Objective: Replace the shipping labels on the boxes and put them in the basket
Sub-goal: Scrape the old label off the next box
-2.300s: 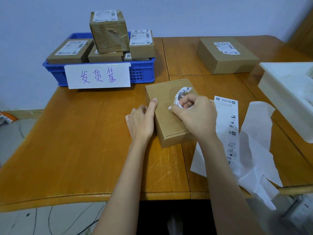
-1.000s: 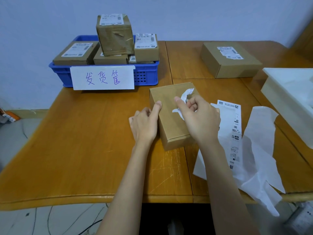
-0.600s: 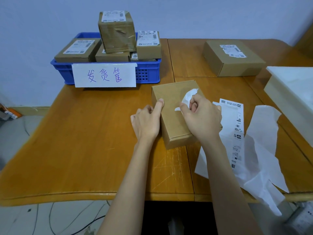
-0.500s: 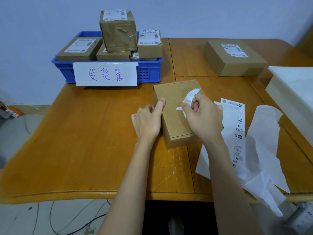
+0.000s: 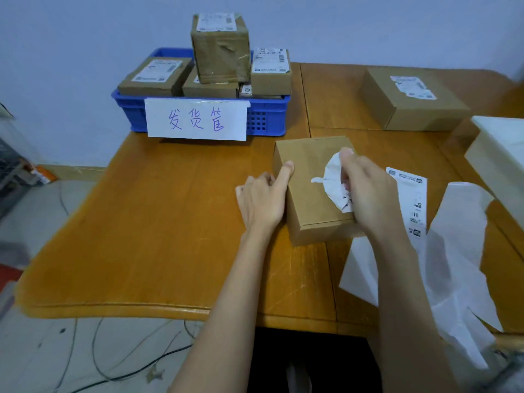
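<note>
Nearest the person, loose white backing paper [image 5: 450, 251] trails off the worktop [image 5: 141, 236] edge just right of the right forearm, probably peeled liner pushed aside to keep the working spot free. A printed label sheet [image 5: 411, 199] lies flat beside it, just right of the right hand, likely kept within reach as the replacement.

The left hand [image 5: 262, 199] braces the box [image 5: 312, 194] from its left side: the thumb lies up over the top edge and the other fingers curl against the side wall, so the box seems pinned against the pull from the other hand. The right hand [image 5: 368, 194] sits on the top of the box with fingers curled tight, pinching the old label [image 5: 331, 180], which is crumpled and lifted, with a torn strip clinging to the cardboard just left of the fingers. Judging by this, the peel is partly done.

Beyond the right hand, well apart, a second box [image 5: 411, 109] with a ragged label waits. Beyond the left hand stands the blue basket [image 5: 266, 120], holding several labelled boxes stacked above its rim, with a handwritten sign [image 5: 195, 119] on its front.
</note>
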{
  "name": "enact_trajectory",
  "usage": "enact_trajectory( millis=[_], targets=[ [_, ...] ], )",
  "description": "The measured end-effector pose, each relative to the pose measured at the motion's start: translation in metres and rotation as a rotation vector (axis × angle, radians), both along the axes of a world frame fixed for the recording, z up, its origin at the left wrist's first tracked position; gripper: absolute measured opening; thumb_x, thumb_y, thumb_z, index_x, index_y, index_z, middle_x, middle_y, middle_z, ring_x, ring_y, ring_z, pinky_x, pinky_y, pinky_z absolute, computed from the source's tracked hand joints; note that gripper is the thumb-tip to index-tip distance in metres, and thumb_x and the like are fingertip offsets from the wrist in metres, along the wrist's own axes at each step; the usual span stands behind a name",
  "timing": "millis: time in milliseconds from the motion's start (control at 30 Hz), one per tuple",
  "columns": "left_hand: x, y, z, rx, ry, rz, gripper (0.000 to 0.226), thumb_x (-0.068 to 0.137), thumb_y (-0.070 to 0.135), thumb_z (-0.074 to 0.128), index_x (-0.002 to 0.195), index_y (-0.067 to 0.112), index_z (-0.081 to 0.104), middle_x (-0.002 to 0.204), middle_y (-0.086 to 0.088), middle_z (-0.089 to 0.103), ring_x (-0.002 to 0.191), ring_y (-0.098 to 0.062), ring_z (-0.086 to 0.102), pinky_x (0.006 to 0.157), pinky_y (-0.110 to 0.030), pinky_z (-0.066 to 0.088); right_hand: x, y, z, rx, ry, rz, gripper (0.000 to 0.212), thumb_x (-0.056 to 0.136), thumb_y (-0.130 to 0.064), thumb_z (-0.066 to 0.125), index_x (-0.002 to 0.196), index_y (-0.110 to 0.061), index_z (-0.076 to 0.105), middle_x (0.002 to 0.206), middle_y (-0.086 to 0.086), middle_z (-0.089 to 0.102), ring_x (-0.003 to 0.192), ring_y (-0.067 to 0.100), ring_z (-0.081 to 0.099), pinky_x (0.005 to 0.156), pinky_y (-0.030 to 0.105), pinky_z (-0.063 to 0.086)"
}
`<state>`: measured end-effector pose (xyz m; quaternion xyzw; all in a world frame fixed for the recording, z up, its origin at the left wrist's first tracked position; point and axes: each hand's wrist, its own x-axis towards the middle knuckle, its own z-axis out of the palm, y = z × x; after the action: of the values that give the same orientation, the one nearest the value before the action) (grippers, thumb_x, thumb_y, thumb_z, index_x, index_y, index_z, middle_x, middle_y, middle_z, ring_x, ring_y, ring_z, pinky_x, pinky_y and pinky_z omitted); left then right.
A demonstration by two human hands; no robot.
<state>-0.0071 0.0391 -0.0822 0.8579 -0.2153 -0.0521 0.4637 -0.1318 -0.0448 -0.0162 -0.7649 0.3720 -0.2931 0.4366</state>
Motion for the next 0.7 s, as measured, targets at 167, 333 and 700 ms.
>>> enact_trajectory(
  millis=[167, 333, 700],
  targets=[
    [0.001, 0.0, -0.004, -0.014, -0.014, -0.009, 0.082, 0.077, 0.083, 0.016, 0.084, 0.02, 0.069, 0.086, 0.001, 0.065, 0.097, -0.019, 0.053, 0.093, -0.035, 0.029, -0.005, 0.0, -0.011, -0.232, -0.02, -0.002, 0.044, 0.071, -0.033, 0.083, 0.096, -0.016, 0.05, 0.087, -0.003, 0.05, 0.071, 0.009, 0.048, 0.066, 0.026, 0.04],
    [0.004, -0.002, -0.006, -0.014, -0.005, 0.01, 0.09, 0.07, 0.086, 0.01, 0.087, 0.021, 0.071, 0.092, -0.002, 0.068, 0.1, -0.021, 0.055, 0.097, -0.038, 0.031, -0.005, 0.005, -0.015, -0.308, -0.006, -0.048, 0.017, 0.08, -0.025, 0.074, 0.078, -0.021, 0.058, 0.087, -0.012, 0.05, 0.065, 0.003, 0.047, 0.078, 0.037, 0.046],
    [0.003, -0.002, -0.006, -0.047, -0.006, -0.014, 0.073, 0.07, 0.084, 0.013, 0.065, 0.024, 0.054, 0.084, -0.004, 0.066, 0.094, -0.024, 0.055, 0.089, -0.035, 0.029, 0.004, 0.011, -0.013, -0.244, -0.022, -0.195, 0.012, 0.084, -0.026, 0.07, 0.083, -0.027, 0.058, 0.091, -0.007, 0.061, 0.084, 0.018, 0.06, 0.09, 0.042, 0.046]
  ],
)
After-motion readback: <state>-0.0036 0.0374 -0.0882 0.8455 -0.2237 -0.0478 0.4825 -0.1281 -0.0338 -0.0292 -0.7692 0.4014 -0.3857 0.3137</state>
